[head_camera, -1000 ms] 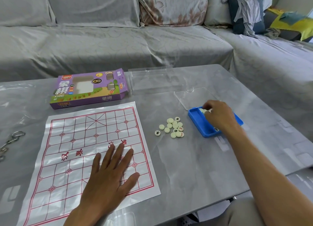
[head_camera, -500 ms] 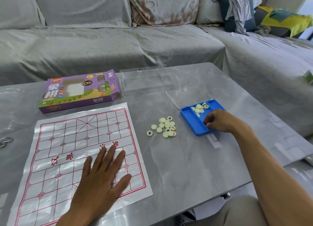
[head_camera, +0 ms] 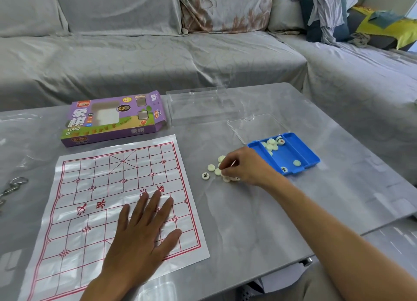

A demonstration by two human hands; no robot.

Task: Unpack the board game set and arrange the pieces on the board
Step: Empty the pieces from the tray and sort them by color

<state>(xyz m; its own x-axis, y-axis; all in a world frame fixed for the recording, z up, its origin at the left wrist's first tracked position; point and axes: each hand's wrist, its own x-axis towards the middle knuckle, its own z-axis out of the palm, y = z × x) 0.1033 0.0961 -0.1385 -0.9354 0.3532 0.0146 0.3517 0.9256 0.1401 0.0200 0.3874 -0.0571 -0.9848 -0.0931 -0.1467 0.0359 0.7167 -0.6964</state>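
Note:
A white paper board (head_camera: 101,183) with a red grid lies flat on the grey table. My left hand (head_camera: 140,233) presses flat on its near right part, fingers spread. To the right of the board sits a small pile of round cream pieces (head_camera: 212,168). My right hand (head_camera: 247,167) hovers over that pile with its fingertips pinched on a pale piece, hiding part of the pile. Just beyond it stands a blue tray (head_camera: 310,157) holding several more pieces (head_camera: 272,143).
The purple game box (head_camera: 112,118) lies behind the board. A clear plastic insert (head_camera: 198,104) and a clear lid (head_camera: 257,127) lie beside the tray. Metal rings (head_camera: 13,186) rest at the left edge. A grey sofa (head_camera: 158,59) runs behind the table.
My right hand has left the blue tray and moved left to the pile of pieces on the table. My left hand has stayed flat on the board.

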